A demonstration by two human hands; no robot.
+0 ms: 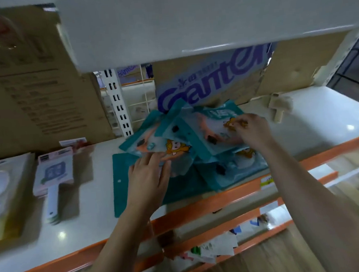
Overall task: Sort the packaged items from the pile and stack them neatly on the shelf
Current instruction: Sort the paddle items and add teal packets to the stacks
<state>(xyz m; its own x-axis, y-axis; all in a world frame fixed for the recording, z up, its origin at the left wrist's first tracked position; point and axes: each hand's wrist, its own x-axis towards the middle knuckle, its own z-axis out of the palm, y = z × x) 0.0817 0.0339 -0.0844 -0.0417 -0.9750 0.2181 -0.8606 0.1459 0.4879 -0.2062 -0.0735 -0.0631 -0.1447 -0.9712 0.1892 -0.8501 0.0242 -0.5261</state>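
Observation:
A loose pile of teal blister packages (187,139) with an orange cartoon figure lies on the white shelf (93,208) with an orange front edge. My left hand (148,173) lies flat with straight fingers on a package at the pile's left front. My right hand (249,129) pinches the upper edge of a package (215,130) at the top right of the pile. A flat teal package (124,184) lies under my left hand, and another one (238,169) lies at the pile's front right.
Pink-and-white handled packages (51,175) and a pale box (1,194) lie on the shelf at the left. Cardboard boxes (28,84) and a box with purple lettering (210,79) stand behind. An upper shelf (186,22) overhangs. Lower shelves (216,245) hold loose packets.

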